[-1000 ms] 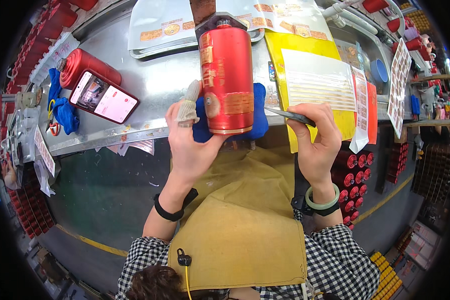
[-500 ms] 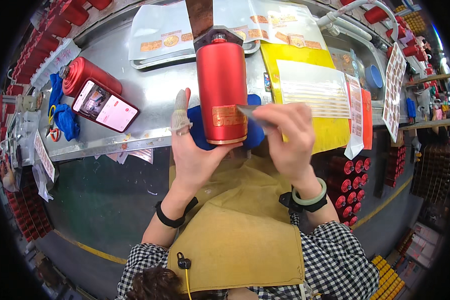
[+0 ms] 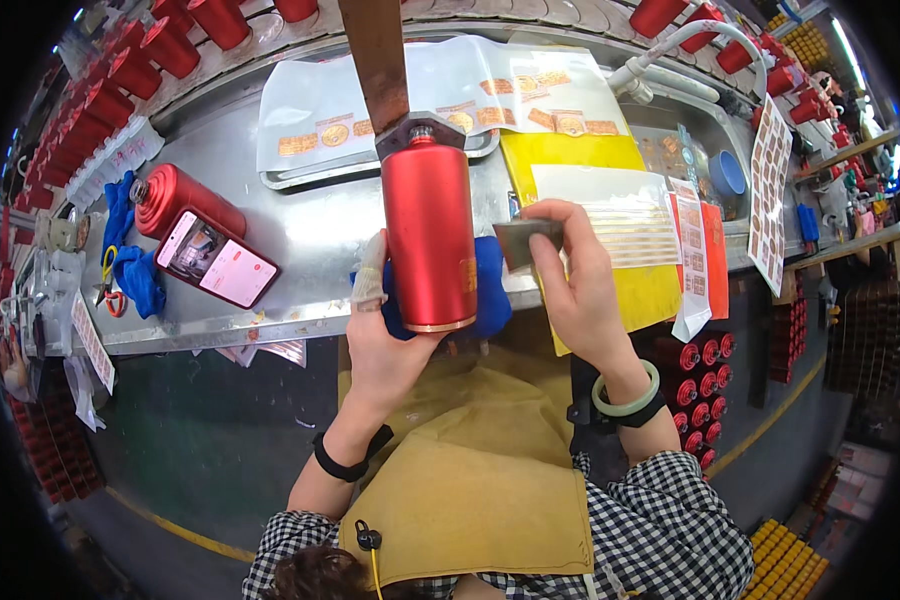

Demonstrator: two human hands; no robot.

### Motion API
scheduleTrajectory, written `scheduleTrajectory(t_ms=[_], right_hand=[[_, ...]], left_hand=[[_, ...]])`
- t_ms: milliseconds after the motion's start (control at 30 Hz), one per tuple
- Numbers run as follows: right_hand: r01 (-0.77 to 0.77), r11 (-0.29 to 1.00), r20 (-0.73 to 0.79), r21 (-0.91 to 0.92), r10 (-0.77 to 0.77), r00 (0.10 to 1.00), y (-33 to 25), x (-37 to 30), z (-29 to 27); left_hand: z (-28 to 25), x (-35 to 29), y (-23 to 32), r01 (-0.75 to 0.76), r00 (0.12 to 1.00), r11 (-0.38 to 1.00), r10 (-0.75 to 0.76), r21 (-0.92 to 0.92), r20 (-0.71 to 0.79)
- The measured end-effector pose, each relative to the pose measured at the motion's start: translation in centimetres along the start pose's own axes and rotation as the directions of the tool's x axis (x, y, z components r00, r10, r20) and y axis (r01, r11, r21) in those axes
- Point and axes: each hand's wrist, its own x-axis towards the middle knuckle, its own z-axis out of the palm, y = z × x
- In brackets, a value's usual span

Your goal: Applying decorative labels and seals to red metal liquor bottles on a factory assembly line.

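**Red cylinder turned, label face now at the side**

Red metal fills the middle of our view: we hold the red cylinder [image 3: 430, 240] upright at the bench edge with our left hand [image 3: 385, 340], which cups its lower end from seven o'clock, a bandaged finger [image 3: 369, 272] raised along its side. Since a second ago the gold label that faced us has swung round toward three o'clock, so only a sliver shows at the rim; we judge the cylinder is being rotated to bring that patch under the tool. Our right hand [image 3: 575, 285] has come in from three o'clock and pinches a small flat grey scraper [image 3: 520, 243] beside the cylinder; whether its edge touches the metal, we cannot tell. Both wrists are bent inward, forearms rising from six o'clock over the yellow apron [image 3: 490, 480].

Behind the cylinder sits a blue cloth [image 3: 490, 285]. At nine o'clock a phone [image 3: 217, 262] leans on another red cylinder [image 3: 175, 197]. At one o'clock lie yellow sheets [image 3: 580, 160].
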Motion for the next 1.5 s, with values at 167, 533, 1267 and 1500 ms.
scheduleTrajectory(t_ms=[167, 533, 1267, 1500], right_hand=[[0.018, 0.979, 0.053, -0.202, -0.007, 0.999, -0.4, -1.3, -2.1], [-0.026, 0.816, 0.132, -0.577, 0.124, 0.983, 6.5, -3.2, -12.7], [0.390, -0.024, 0.371, -0.920, 0.260, 0.892, 31.6, 20.6, -27.8], [0.226, -0.020, 0.196, -0.974, 0.424, 0.884, 27.9, 21.4, -26.8]], left_hand=[[0.2, -0.5, -0.9, -0.047, 0.999, 0.995, 0.046, 0.088, 0.016], [1.8, -1.1, -1.1, -0.013, 1.000, 0.990, 0.014, 0.143, -0.005], [2.7, -1.4, -2.6, 0.006, 0.997, 0.992, 0.003, 0.128, -0.075], [1.7, -1.6, -3.0, -0.081, 0.995, 0.971, 0.093, 0.226, -0.043]])
